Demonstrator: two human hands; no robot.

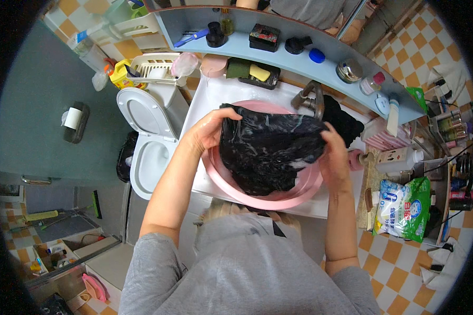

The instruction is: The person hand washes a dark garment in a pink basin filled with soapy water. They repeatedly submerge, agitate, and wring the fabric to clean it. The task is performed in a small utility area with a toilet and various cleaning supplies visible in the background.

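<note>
A wet black cloth garment (pixel 272 149) with whitish suds on it is stretched between my two hands over a pink plastic basin (pixel 260 201). My left hand (pixel 211 132) grips its upper left corner, thumb on top. At its upper right edge, my right hand (pixel 334 153) holds the fabric, slightly blurred. The basin stands on a white washbasin counter (pixel 199 179), and the garment hides most of its inside. Behind the garment rises a metal faucet (pixel 313 98). Another black cloth (pixel 341 120) lies bunched to the right of the faucet.
A soap dish (pixel 274 80) with yellow soap (pixel 259 73) sits behind the basin, under a blue shelf (pixel 252 53) of small items. To the left is a white toilet (pixel 151 161) with its lid raised. Bottles and a detergent bag (pixel 402 208) stand at the right.
</note>
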